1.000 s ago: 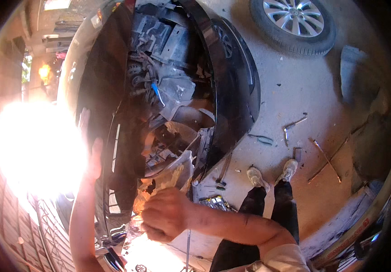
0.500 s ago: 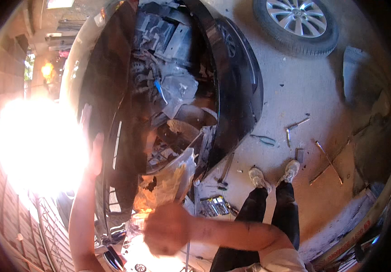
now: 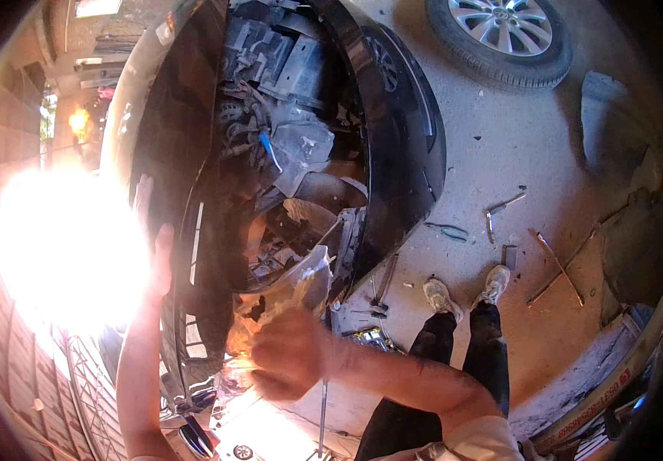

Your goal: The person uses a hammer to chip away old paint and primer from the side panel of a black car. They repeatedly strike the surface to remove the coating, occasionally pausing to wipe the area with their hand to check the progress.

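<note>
My left hand (image 3: pixel 162 261) lies against the dark car body (image 3: pixel 174 192), its fingers stretched out and partly washed out by glare. Curled closed, my right hand (image 3: pixel 291 355) is at the near end of the opened-up section, blurred by motion. Whatever sits inside its fingers is hidden. Just beyond that hand stands a translucent, orange-lit plastic piece (image 3: pixel 312 288). A thin metal rod (image 3: pixel 324 415) rises below my right wrist. Farther in, the car's exposed inner parts (image 3: pixel 270 84) show, with a blue-handled item (image 3: pixel 267 144) among them.
A detached wheel (image 3: pixel 500 69) lies at the far right. On the floor are pliers (image 3: pixel 448 231), a hinged-looking metal tool (image 3: pixel 500 211), a cross wrench (image 3: pixel 558 269) and a tool set (image 3: pixel 370 338) near my feet. Glare (image 3: pixel 70 246) floods the left side.
My right hand has shifted slightly away from me and to the right, toward the plastic piece. The left hand stays against the car.
</note>
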